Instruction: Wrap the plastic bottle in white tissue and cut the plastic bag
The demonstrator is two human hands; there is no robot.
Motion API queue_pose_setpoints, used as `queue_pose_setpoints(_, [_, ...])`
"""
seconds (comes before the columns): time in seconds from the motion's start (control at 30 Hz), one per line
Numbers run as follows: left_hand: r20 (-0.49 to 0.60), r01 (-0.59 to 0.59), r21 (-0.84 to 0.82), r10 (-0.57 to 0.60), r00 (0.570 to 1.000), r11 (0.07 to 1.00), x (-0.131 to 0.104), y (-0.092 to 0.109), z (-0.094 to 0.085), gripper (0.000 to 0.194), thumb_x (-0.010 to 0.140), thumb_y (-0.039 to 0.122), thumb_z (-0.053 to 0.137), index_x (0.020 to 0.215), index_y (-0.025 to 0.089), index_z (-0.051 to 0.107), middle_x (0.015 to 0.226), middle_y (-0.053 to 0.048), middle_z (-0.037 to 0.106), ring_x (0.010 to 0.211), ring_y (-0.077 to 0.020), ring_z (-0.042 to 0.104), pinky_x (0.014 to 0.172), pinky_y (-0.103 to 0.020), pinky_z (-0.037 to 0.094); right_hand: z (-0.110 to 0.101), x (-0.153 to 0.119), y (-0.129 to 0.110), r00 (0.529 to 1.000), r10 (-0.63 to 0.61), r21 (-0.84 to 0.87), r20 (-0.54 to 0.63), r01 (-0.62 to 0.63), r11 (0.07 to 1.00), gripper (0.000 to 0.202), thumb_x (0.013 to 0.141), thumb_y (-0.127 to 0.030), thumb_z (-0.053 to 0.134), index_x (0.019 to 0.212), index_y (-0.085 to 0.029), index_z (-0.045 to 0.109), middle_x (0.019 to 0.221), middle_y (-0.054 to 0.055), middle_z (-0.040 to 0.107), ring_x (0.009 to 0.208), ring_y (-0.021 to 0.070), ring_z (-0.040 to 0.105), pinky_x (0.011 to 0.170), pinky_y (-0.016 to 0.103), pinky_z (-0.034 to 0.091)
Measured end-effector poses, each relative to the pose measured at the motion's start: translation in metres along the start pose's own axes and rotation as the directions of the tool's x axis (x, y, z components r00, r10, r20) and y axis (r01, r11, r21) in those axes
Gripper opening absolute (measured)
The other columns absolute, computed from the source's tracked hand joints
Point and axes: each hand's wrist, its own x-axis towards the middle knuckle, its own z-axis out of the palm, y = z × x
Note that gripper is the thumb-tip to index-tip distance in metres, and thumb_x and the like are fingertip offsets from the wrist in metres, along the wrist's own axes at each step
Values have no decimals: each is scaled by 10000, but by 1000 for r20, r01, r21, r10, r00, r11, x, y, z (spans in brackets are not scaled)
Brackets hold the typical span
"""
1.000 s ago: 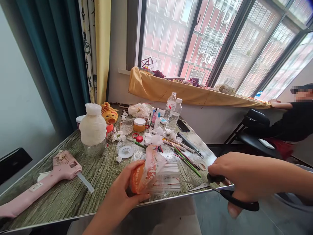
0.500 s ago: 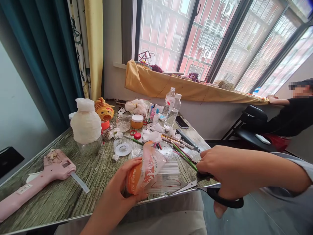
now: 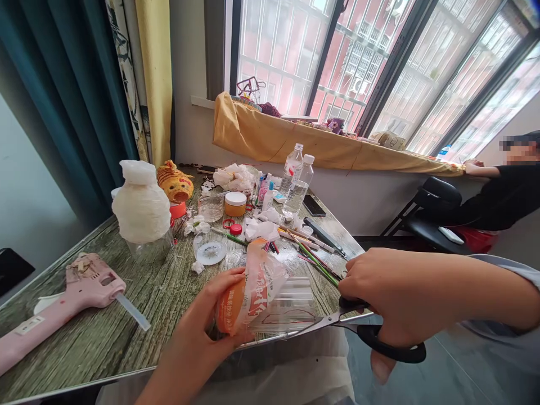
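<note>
My left hand (image 3: 202,320) is wrapped round a plastic bottle piece with an orange printed label (image 3: 251,295), near the table's front edge. Its clear ribbed part (image 3: 291,304) points right. In my right hand (image 3: 392,298) are black-handled scissors (image 3: 327,322), their blades at the lower edge of the clear plastic. Whether the blades touch it cannot be made out. On the left lies a pink glue gun (image 3: 90,287) with a clear stick at its tip. Behind it a wrapped white bottle form (image 3: 141,208) stands upright.
Jars, crumpled tissue (image 3: 261,229), brushes and two clear bottles (image 3: 298,188) crowd the table (image 3: 169,315). A phone (image 3: 314,206) and a black cutter (image 3: 324,237) lie at the right edge. A person (image 3: 502,197) sits beyond, by a black chair (image 3: 439,197).
The view has shifted slightly, with the glue gun and white bottle form now further left in the picture. Both hands keep nearly the same place and hold.
</note>
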Motion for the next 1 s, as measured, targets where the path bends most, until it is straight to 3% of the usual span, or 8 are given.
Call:
queue_pose_setpoints(0.7, [5,-93,132,94,996,987,-1,0,-1,548,686,225,713,1187,321,513,1329,-29,544,1249,-269,493,1038,-420,431,-8,0,-7,999,3,41,43,-4,999,485,658,-662,641,757,-188,670,667,44,653,563,195,557,485,275,326])
queue_pose_setpoints(1.0, [-19,-86,71,87,996,994,-1,2,1,528,681,270,738,1162,322,527,1326,-20,554,1238,-263,508,1019,-410,456,-5,2,-2,999,9,16,39,-10,1000,493,649,-669,638,743,-186,671,619,39,630,530,185,533,484,271,316])
